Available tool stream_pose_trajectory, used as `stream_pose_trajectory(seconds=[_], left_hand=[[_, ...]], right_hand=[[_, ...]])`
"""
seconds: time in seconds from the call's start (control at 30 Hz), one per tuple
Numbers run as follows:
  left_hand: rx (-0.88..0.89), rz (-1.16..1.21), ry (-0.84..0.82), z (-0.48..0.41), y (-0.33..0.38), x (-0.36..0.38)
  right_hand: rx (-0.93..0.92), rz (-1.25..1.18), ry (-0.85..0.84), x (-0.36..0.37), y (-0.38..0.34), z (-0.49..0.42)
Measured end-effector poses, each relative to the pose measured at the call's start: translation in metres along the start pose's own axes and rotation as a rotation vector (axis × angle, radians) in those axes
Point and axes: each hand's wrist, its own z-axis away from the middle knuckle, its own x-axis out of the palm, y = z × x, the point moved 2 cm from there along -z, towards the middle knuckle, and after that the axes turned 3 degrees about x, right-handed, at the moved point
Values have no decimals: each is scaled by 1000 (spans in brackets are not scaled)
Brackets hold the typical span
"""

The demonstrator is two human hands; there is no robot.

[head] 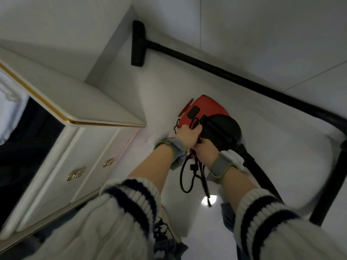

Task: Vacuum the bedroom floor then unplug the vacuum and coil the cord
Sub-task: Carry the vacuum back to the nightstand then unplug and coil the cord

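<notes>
Both hands are on the cord (186,178), so we judge we are in the last part of the job, the coiling. Our left hand (187,133) is curled round several black strands of it right against the back of the vacuum (210,111). Our right hand (205,147) sits just below and touching it, closed like a fist on the same bundle as far as we can see, though its fingertips are hidden. Below our wrists one loose loop and a straight tail hang down towards the floor (244,25); we cannot make out whether the tail ends in the plug.

That red and black vacuum stands on the floor in front of us, just beside the corner of the chest of drawers (90,107). Its ribbed hose (262,177) runs off towards our right. The long tube (225,72) lies flat across the tiles, and the brush head (138,44) rests at its far end, with no hand on either.

From that we take the vacuuming as finished and the cord probably unplugged. What is left is to gather the hanging loop and tail into the coil and secure it.
</notes>
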Motion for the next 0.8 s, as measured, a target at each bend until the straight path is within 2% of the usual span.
stream_pose_trajectory(seconds=[0.07, 0.17, 0.27, 0.37, 0.47, 0.6, 0.7, 0.73, 0.8], left_hand=[[-5, -68, 1, -5, -14, 8], [-59, -196, -153, -9, -42, 23], [-135, -412, -285, -15, -62, 26], [-180, -220, -448, -19, -55, 31], [-183, -168, -520, -28, -44, 32], [-48, -299, -383, -43, -42, 33], [48, -424, -326, -42, -45, 43], [58, -446, -290, -42, -51, 45], [103, -541, -190, -49, -49, 49]], right_hand=[[179, -215, 32, 0, 18, -18], [400, -599, 13, 0, 44, -37], [369, -799, -21, 0, 58, -42], [267, -1088, -26, 0, 59, -58], [194, -1263, -52, 0, 52, -71], [194, -1313, -56, -8, 47, -76], [248, -1214, -22, -24, 43, -76], [272, -1084, 10, -23, 43, -76], [279, -653, 119, -32, 44, -73]])
